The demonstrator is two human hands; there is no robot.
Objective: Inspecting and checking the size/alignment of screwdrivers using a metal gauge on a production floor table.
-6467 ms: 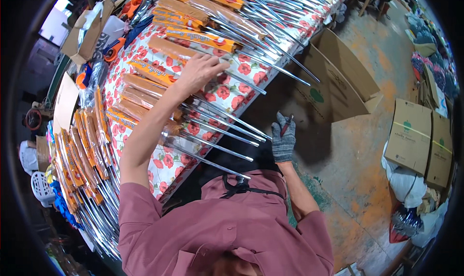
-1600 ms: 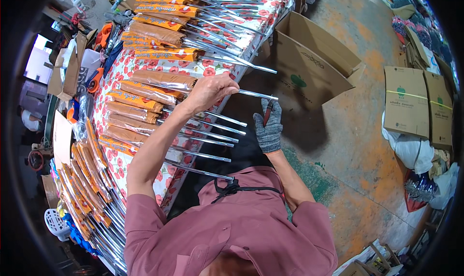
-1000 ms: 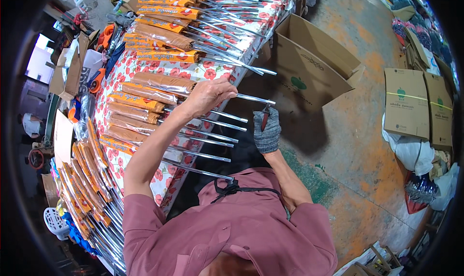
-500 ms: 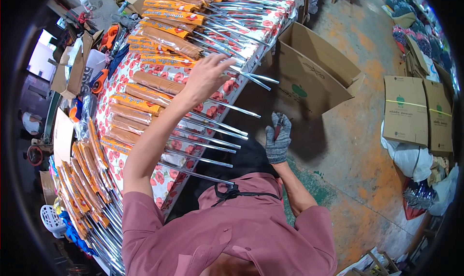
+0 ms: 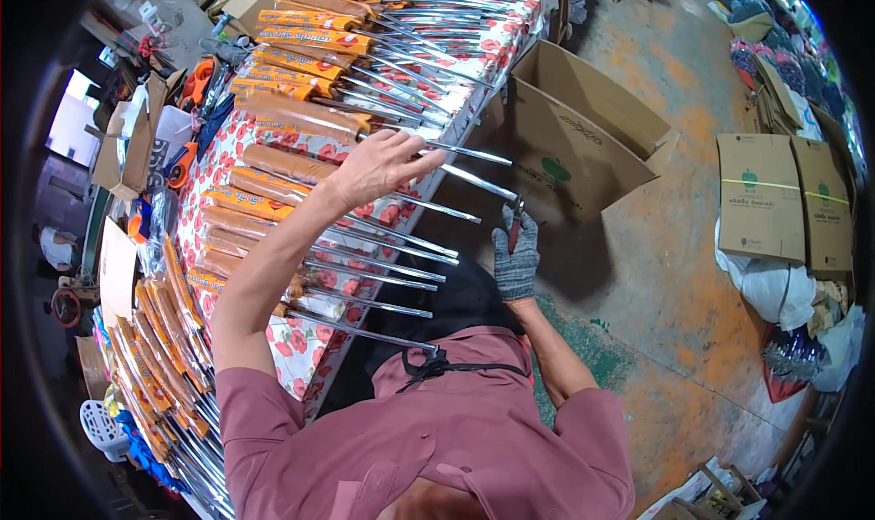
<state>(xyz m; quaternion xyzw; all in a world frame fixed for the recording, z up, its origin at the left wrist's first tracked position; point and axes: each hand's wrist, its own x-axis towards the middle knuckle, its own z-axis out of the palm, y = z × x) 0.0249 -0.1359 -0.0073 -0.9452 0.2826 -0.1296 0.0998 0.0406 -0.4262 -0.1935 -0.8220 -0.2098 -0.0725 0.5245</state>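
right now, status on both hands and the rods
Left hand bare, resting on metal rods overhanging table. Right hand gloved, gripping small red-handled tool. Nothing between them.

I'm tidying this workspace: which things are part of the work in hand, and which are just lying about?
In use:
- left hand on the metal rods with orange-wrapped handles, on the floral tablecloth
- gloved right hand gripping a small red-handled tool

Lying about:
- open cardboard box
- flat cartons
- white basket

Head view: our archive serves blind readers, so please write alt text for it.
A person's bare left hand rests on metal rods with orange sleeves, laid in rows on a flowered tablecloth. The gloved right hand holds a small red-handled tool beside an open cardboard box.
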